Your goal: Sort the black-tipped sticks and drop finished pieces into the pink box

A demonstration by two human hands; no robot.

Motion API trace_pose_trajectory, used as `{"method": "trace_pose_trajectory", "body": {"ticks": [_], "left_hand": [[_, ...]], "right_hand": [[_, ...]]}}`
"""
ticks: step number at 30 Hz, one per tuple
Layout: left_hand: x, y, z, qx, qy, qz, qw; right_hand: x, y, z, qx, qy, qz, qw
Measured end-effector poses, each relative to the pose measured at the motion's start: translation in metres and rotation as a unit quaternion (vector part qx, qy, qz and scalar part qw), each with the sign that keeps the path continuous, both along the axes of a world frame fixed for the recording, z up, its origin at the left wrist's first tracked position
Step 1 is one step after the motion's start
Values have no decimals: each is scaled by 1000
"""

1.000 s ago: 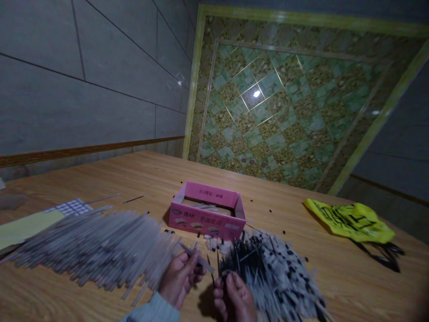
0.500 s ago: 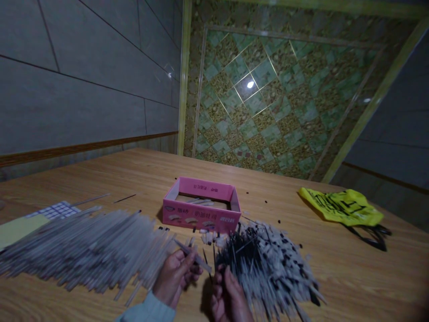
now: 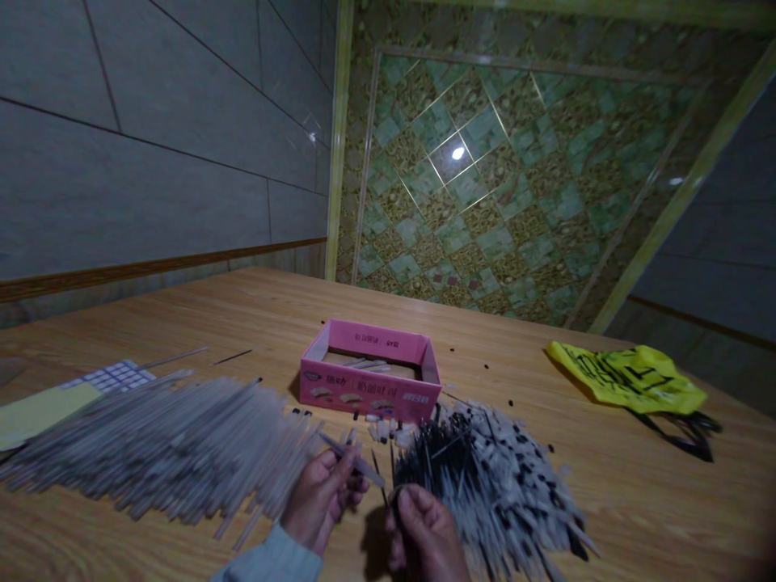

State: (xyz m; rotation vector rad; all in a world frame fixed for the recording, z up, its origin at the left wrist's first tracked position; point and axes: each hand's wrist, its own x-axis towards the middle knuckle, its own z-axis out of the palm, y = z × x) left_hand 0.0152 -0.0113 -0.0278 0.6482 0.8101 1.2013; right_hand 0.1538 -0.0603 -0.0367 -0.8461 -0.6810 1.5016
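Note:
My left hand [image 3: 324, 495] is closed, with thumb and fingers pinching a thin translucent tube [image 3: 362, 469] that slants down to the right. Close beside it, my right hand [image 3: 428, 529] is closed too, fingertips pressed together. Whatever lies between them is dark and too blurred to make out. Thin black sticks [image 3: 377, 467] show between the hands; whether either hand holds them I cannot tell. On the left lies a broad heap of translucent tubes [image 3: 187, 453]. By my right hand is a heap of black-and-clear thin sticks [image 3: 478, 477] mixed with small whitish pieces.
A pink open box [image 3: 369, 392] with a few tubes inside stands beyond my hands, small white and black bits before it. A yellow bag [image 3: 630, 378] with black straps lies at right. Checked cloth or paper [image 3: 115, 377] lies at left on the wooden table [image 3: 255, 307].
My right hand has risen slightly and turned, its fingers now curled more tightly. The left hand keeps the tube in nearly the same place. The whole view has shifted a little.

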Motion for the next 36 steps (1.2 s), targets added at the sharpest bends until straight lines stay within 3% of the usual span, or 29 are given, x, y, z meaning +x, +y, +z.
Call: {"method": "trace_pose_trajectory", "body": {"ticks": [5,15,24,30,36], "left_hand": [[-1,1,-2,4,-3,0,1000],[2,-3,7,-8,14,8,1000],[3,-2,7,-10,13,11,1000],[3,-3,9,-13,21,13,1000],[4,-4,9,-6,44,18,999]], "right_hand": [[-4,-2,0,-33,-37,-42,998],[-4,0,-3,11,-59,-115,992],[-3,-4,6,-52,12,-149,987],[-4,-5,5,-14,-83,-174,981],[-2,-5,3,62,-243,-232,940]]}}
